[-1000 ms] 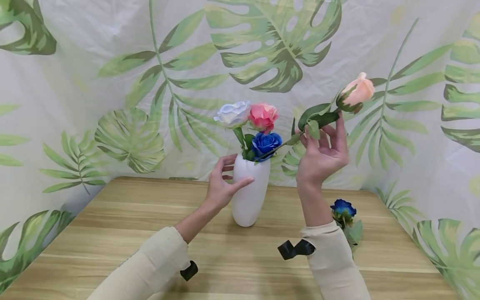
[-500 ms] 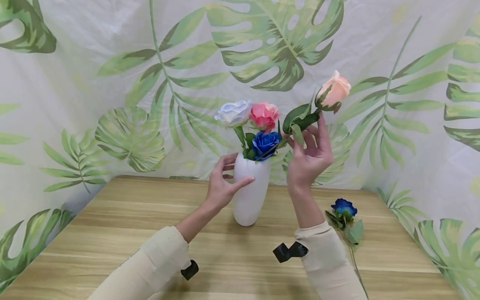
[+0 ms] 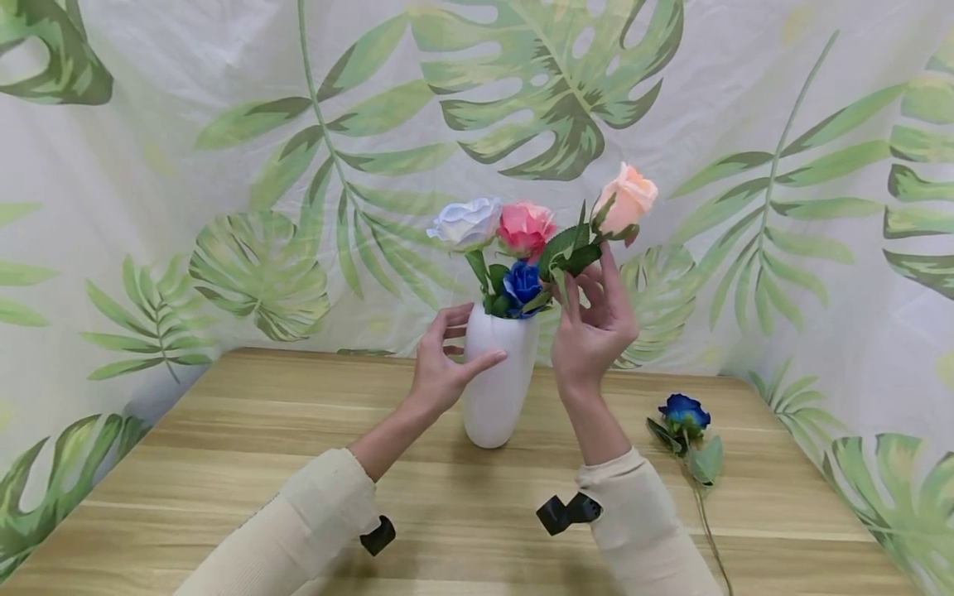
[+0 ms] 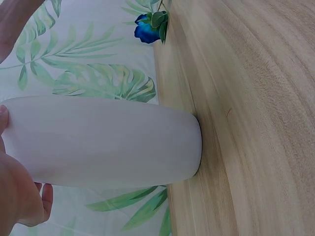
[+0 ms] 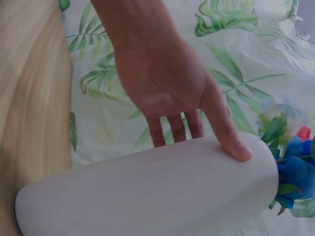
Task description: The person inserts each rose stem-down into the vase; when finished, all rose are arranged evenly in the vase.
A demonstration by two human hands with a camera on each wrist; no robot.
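A white vase point(image 3: 498, 389) stands upright on the wooden table. My left hand point(image 3: 445, 364) grips its upper left side, thumb across the front and fingers behind. In the vase are a white rose point(image 3: 465, 223), a pink rose point(image 3: 526, 228) and a blue rose point(image 3: 523, 286). With my right hand point(image 3: 595, 331) I pinch the leafy stem of a peach rose point(image 3: 626, 201), its head tilted up to the right. The lower stem points toward the vase mouth, its end hidden among the other flowers. The right wrist view shows the left thumb on the vase point(image 5: 147, 191) near the rim.
Another blue rose point(image 3: 684, 414) lies on the table point(image 3: 298, 430) to the right, its stem running toward the front edge. Behind the table hangs a leaf-patterned cloth point(image 3: 373, 99). Each sleeve carries a small black camera mount point(image 3: 568, 513).
My right hand has moved left and slightly down with the peach rose, bringing it close beside the pink and blue roses. The left hand and vase stay put.
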